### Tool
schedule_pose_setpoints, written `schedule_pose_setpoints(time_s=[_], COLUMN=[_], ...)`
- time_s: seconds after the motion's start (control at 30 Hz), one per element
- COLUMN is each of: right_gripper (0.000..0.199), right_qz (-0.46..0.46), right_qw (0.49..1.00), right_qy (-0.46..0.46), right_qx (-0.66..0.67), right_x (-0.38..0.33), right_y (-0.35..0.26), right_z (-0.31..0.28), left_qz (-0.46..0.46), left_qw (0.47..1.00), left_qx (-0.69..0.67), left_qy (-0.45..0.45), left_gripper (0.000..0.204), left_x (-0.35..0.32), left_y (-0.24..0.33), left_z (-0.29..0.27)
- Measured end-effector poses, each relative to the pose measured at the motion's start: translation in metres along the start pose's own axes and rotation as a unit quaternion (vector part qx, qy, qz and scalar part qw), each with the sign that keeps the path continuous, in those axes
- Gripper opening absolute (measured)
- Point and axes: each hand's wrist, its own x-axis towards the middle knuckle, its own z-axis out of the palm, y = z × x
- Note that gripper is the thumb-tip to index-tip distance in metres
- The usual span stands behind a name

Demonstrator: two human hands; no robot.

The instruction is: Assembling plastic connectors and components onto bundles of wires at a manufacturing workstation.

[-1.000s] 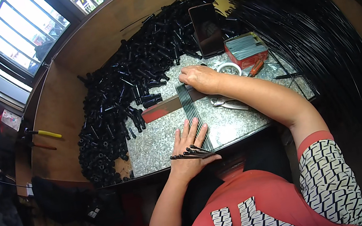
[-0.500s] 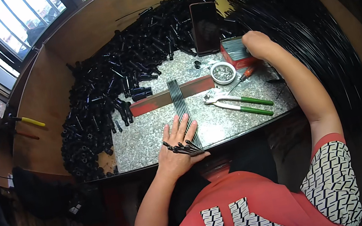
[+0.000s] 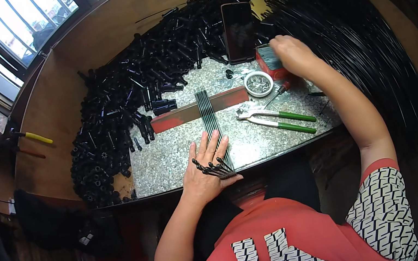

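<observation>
My left hand (image 3: pixel 207 167) lies flat, fingers stretched, pressing on a row of thin dark rods (image 3: pixel 206 110). Their far ends rest across a long red bar (image 3: pixel 176 117); their dark bent ends (image 3: pixel 215 169) stick up beside the hand at the slab's front edge. Over at the right, my right hand (image 3: pixel 293 55) is at an open red box (image 3: pixel 268 65) with thin pieces in it. Its fingers are curled together, and whatever they pinch is hidden. Just left of the box stands a white round dish (image 3: pixel 259 84) of small metal bits.
Green-handled pincers (image 3: pixel 279 119) and a screwdriver (image 3: pixel 277 94) lie on the speckled slab (image 3: pixel 170 162). A dark phone (image 3: pixel 239 31) stands behind the dish. Black tubular parts (image 3: pixel 120 95) are heaped left and behind; long black rods (image 3: pixel 353 34) pile up at right.
My right hand has shifted slightly left over the red box, uncovering a little less of its contents. My left hand stays pressed on the rods.
</observation>
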Motion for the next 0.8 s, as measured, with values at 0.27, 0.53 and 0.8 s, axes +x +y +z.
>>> schedule_pose_setpoints(time_s=[0.27, 0.53, 0.8], right_gripper=[0.017, 0.025, 0.015], right_qz=[-0.153, -0.143, -0.143], right_qw=[0.978, 0.986, 0.984], right_qy=[0.007, -0.017, 0.022], right_qx=[0.141, 0.088, 0.102], right_x=[0.022, 0.029, 0.030], right_y=[-0.091, -0.106, -0.108], right_z=[0.046, 0.065, 0.070], left_qz=[-0.007, -0.014, -0.006], left_qw=[1.000, 1.000, 1.000], left_qx=[0.013, 0.010, -0.001], left_qy=[-0.007, -0.012, -0.004], left_gripper=[0.103, 0.103, 0.104], left_x=[0.000, 0.000, 0.000], left_y=[0.002, 0.003, 0.000], left_z=[0.001, -0.001, 0.001])
